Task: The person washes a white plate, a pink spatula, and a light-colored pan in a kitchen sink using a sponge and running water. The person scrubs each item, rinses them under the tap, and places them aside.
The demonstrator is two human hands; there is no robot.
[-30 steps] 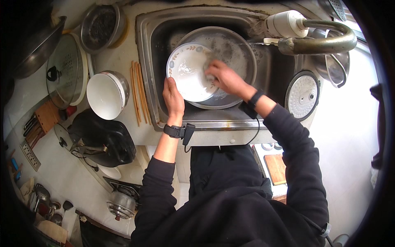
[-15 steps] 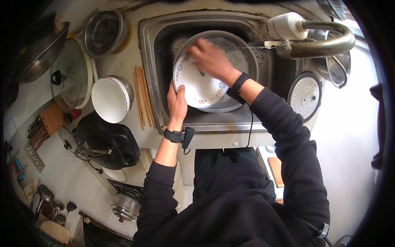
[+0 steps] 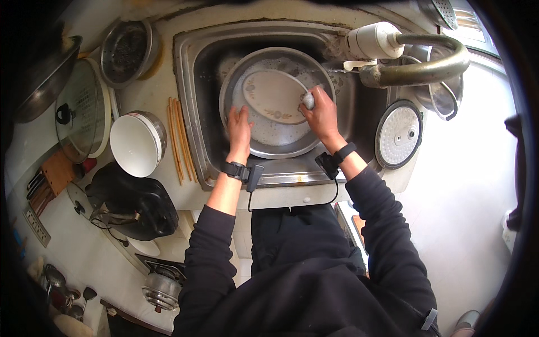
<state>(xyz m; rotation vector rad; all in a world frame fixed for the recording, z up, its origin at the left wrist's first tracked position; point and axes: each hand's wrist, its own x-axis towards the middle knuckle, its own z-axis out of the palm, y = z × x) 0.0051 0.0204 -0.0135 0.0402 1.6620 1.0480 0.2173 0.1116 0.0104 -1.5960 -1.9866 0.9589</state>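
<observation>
A white plate [image 3: 273,92] with a leaf-pattern rim lies tilted in the soapy water of a round metal basin [image 3: 273,150]. The basin stands in the stainless-steel sink [image 3: 196,84]. At the plate's right edge, my right hand [image 3: 322,116] is closed around a small pale grey wad [image 3: 308,100], whose material I cannot make out. My left hand [image 3: 240,130] is over the basin's left side, just below the plate, fingers stretched and apart, with nothing visible in it. Part of the plate's right rim is behind the right hand.
The curved faucet [image 3: 415,73] reaches over the sink's right side, with water running. Left of the sink are wooden chopsticks [image 3: 181,140], stacked white bowls [image 3: 135,146] and a metal pot [image 3: 126,53]. A round perforated disc [image 3: 398,135] leans at the sink's right edge.
The plate has gone from my left hand down into the basin water. My left hand has let go of it. My right hand has moved from the plate's upper left to its right edge.
</observation>
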